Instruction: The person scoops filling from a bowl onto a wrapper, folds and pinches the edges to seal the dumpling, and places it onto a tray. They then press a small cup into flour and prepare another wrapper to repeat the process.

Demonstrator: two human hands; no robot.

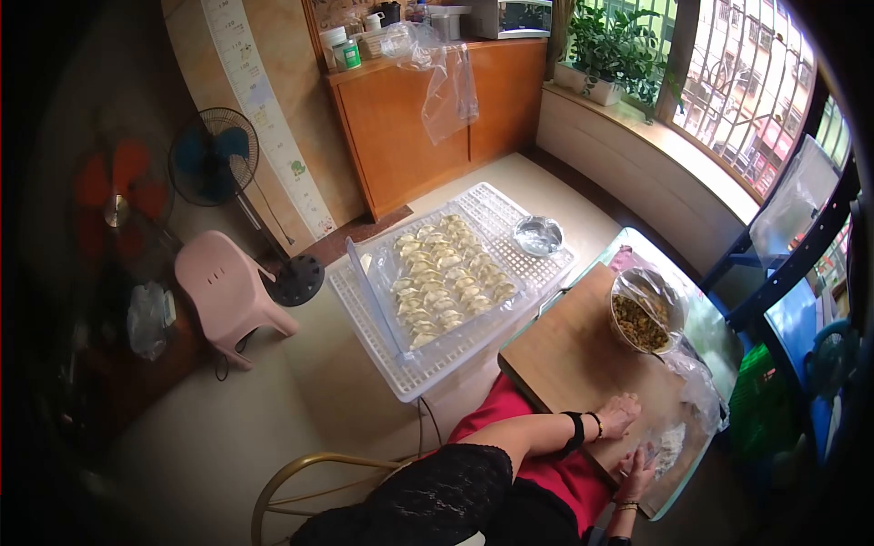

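Observation:
My left hand (619, 416), with dark bands at the wrist, rests low over the wooden board (569, 350). Its fingers are curled in, and whatever they hold, if anything, is hidden. Closer to my body, my right hand (637, 475) is beside a patch of white flour (670, 448), with thumb and fingers apart. A metal bowl (678, 314) of chopped brown-green filling (640, 323) stands on the board beyond my hands, with clear plastic over part of it. A crumpled plastic bag (699, 393) lies at the board's far edge.
Rows of folded dumplings (446, 278) lie on a plastic-lined tray over a white perforated rack (410, 382) to the left. A small metal bowl (539, 237) sits on the rack. A pink chair (218, 282), a standing fan (214, 156) and a wooden cabinet (419, 127) stand beyond.

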